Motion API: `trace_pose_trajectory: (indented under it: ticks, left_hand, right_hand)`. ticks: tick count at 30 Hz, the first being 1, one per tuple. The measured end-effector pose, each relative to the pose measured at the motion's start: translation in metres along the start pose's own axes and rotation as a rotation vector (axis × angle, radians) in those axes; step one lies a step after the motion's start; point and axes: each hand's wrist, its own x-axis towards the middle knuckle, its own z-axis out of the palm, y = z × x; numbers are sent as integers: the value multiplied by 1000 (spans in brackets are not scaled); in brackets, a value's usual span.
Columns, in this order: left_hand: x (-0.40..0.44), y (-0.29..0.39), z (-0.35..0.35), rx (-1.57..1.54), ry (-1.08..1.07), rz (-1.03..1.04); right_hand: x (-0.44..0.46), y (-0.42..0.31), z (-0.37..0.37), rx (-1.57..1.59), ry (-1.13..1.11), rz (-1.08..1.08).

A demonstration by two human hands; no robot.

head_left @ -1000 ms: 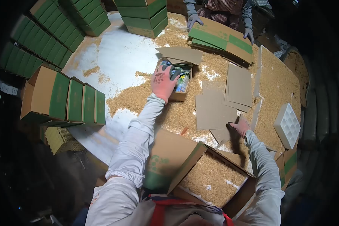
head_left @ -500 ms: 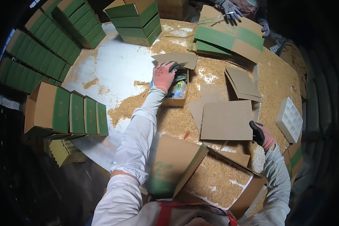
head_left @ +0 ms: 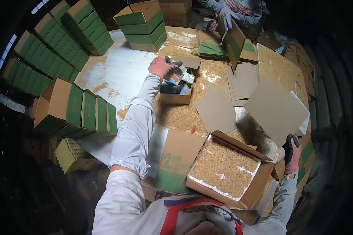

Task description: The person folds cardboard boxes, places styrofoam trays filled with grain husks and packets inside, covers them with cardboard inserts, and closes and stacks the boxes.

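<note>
My left hand [head_left: 161,67], in a pink glove with dark fingertips, pinches colourful printed labels [head_left: 177,76] above a small cardboard box [head_left: 175,98]. More printed pieces and something dark lie inside that box; a grey cardboard flap [head_left: 191,62] shows behind it. On the right, my right hand [head_left: 292,154] grips the lower corner of a flat grey cardboard sheet [head_left: 276,109], raised and tilted over the table. In front of me stands an open carton [head_left: 259,184], filled level with sawdust-like material [head_left: 223,168] edged by white lining.
Loose grey sheets [head_left: 215,109] lie mid-table on scattered shavings. Green-and-brown cartons are stacked at left [head_left: 74,103] and back [head_left: 143,29]. Across the table, a co-worker's gloved hand [head_left: 226,17] holds a cardboard panel [head_left: 234,45]. Yellow trays [head_left: 72,156] sit lower left.
My right hand has lifted the grey sheet off the table and moved it right. My left hand has raised printed labels from the small box. The co-worker has tipped a cardboard panel upright.
</note>
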Motion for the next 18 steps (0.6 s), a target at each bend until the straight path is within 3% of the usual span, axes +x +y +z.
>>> trace_pose_trajectory:
  ticks: [1, 2, 3, 4, 5, 6, 7, 8, 9, 10, 11, 12, 13, 15, 16, 18]
  left_hand:
    - [-4, -3, -5, -110, 93, -51]
    - [-18, 7, -18, -415, 236, -131]
    - [-39, 23, -23, -1150, 322, -37]
    - [-57, 39, -29, -1087, 352, 41]
    - [-72, 52, -34, -1026, 379, 122]
    - [-86, 66, -40, -947, 451, 205]
    - [-103, 81, -45, -871, 515, 286]
    - [-126, 103, -48, -1363, 411, 302]
    - [-166, 127, -54, -1637, 227, 238]
    - [-191, 131, -53, -922, 379, 627]
    - [-220, 146, -47, -650, 306, 952]
    - [-254, 159, -37, -228, -128, 1109]
    - [-275, 153, -21, 33, -349, 1227]
    - [-279, 118, -20, -196, -226, 1118]
    - [-265, 101, -35, -332, -184, 923]
    - [-247, 89, -68, -611, -62, 534]
  right_hand:
    - [-11, 1, -1, 57, 171, -15]
    - [-24, -2, -4, 12, 274, -56]
    - [-39, -7, -10, -38, 382, -95]
    - [-52, -12, -13, 83, 331, -214]
    - [-70, -41, 6, 313, 341, -198]
    - [-78, -28, -13, 33, 345, -237]
    - [-93, -23, -24, -48, 316, -225]
    - [-108, -19, -35, -130, 286, -216]
    - [-120, -30, -26, -2, 246, -177]
    - [-130, -41, -13, 129, 214, -144]
    - [-142, -49, -1, 259, 178, -112]
    - [-152, -54, 10, 490, 144, -53]
    - [-160, -60, 24, 725, 97, -4]
    - [-183, -101, 60, 503, 83, 29]
    - [-189, -85, 60, 417, 108, 74]
    - [-202, -93, 71, -166, -24, 99]
